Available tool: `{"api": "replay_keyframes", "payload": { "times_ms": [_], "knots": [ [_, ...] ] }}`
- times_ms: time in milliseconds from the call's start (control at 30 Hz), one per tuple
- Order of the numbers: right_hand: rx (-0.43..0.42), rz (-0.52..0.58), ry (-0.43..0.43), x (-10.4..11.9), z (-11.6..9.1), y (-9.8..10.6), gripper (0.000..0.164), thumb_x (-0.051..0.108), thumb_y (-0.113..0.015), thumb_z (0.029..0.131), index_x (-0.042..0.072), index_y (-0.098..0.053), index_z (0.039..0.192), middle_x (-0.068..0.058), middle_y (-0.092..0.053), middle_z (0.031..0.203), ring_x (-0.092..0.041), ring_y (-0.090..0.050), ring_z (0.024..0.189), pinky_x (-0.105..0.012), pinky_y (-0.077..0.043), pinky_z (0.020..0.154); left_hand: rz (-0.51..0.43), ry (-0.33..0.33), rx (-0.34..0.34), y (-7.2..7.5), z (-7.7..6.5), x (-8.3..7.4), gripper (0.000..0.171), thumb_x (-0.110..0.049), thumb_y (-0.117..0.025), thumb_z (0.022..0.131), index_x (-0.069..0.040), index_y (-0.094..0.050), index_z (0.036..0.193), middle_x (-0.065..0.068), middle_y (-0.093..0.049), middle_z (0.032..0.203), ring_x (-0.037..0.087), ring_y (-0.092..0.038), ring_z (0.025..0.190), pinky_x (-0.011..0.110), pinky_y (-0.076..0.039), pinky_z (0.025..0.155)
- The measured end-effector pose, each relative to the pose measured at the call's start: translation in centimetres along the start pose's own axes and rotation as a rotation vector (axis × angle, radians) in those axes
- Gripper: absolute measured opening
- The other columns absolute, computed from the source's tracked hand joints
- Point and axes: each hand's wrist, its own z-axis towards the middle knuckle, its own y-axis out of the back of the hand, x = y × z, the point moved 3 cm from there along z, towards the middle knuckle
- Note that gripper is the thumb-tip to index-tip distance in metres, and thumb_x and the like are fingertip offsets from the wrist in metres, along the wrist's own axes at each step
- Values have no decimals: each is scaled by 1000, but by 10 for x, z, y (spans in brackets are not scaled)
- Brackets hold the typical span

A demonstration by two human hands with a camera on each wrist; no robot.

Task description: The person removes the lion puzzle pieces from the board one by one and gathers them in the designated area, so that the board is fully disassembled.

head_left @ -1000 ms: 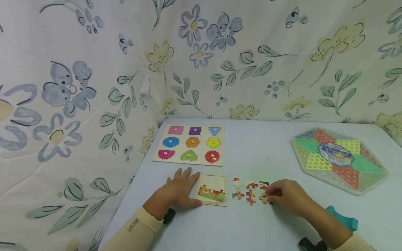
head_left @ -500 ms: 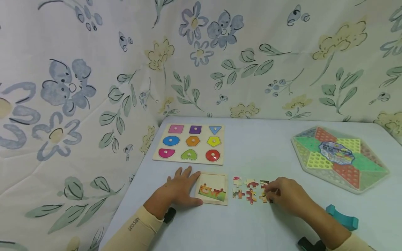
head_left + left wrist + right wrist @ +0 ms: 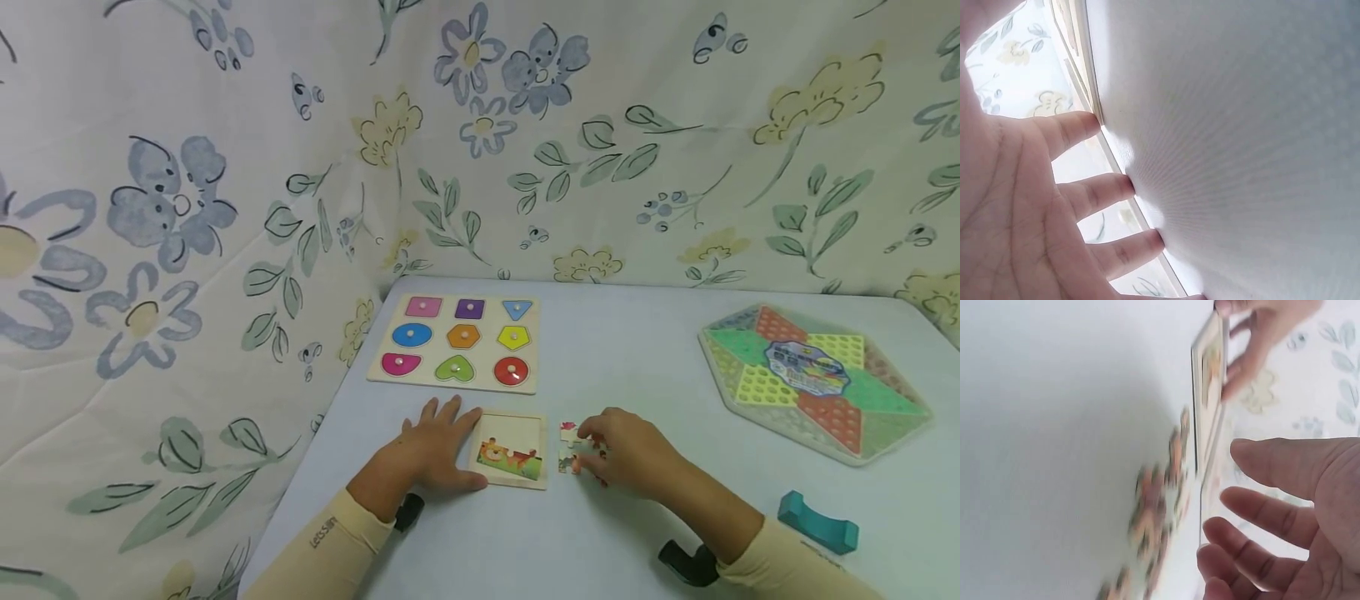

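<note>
My left hand [image 3: 429,454] lies with spread fingers on the table, its thumb and index fingertip at the left edge of a small wooden puzzle tray [image 3: 525,427]. Joined jigsaw pieces [image 3: 504,460] with an orange animal on green fill the tray's lower part. Right of it lie several loose jigsaw pieces [image 3: 567,458], some hidden under my right hand [image 3: 633,454]. That hand hovers over them, thumb and fingers apart. In the right wrist view, nothing shows between the thumb and the fingers, and the loose pieces [image 3: 1150,509] lie blurred on the table below.
Behind the tray lies a wooden shape board [image 3: 487,354] with coloured knobbed shapes. A hexagonal game board [image 3: 795,417] in clear wrapping is at the far right. A teal arched block [image 3: 817,522] lies near my right forearm. Floral fabric [image 3: 600,167] hangs behind the white table [image 3: 622,350].
My right hand has moved left from the rightmost loose pieces to above the middle ones. The left hand stays at the tray.
</note>
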Motion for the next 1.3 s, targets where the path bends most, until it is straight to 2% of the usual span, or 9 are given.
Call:
{"api": "replay_keyframes", "payload": {
  "times_ms": [233, 467, 733, 900, 1300],
  "knots": [
    [17, -5, 94, 47, 26, -35, 26, 27, -85, 83, 15, -74, 103, 0, -63, 96, -15, -54, 82, -36, -52, 75, 17, -7, 4, -1, 1, 2, 101, -65, -78, 76, -28, -35, 160, 11, -25, 168, 46, -19, 154, 77, -29, 111],
    [49, 16, 146, 79, 46, -52, 30, 26, -82, 85, 11, -74, 110, -6, -64, 103, -19, -57, 85, -39, -56, 80, 20, -2, 1, 1, 1, 1, 102, -65, -79, 75, -28, -36, 160, 11, -26, 168, 47, -19, 153, 78, -30, 110],
    [99, -3, 80, 91, 61, -63, 37, 24, -86, 80, 11, -73, 112, -6, -59, 101, -19, -54, 81, -32, -55, 73, 24, 5, 11, 2, 1, 0, 102, -64, -79, 76, -29, -34, 161, 10, -25, 169, 47, -18, 154, 78, -29, 110],
    [134, 29, 52, 94, 63, -64, 36, 20, -87, 80, 11, -72, 111, -8, -58, 104, -19, -55, 82, -32, -59, 78, 22, 7, 13, 3, 0, 0, 102, -64, -79, 76, -30, -34, 160, 10, -25, 169, 47, -17, 154, 78, -29, 110],
    [115, 76, 111, 91, 60, -65, 41, 18, -83, 83, 7, -66, 119, -5, -61, 102, -19, -57, 86, -37, -58, 85, 30, 9, 11, 2, 0, 0, 101, -64, -79, 76, -30, -35, 160, 10, -25, 169, 47, -18, 154, 78, -30, 110]
  ]
}}
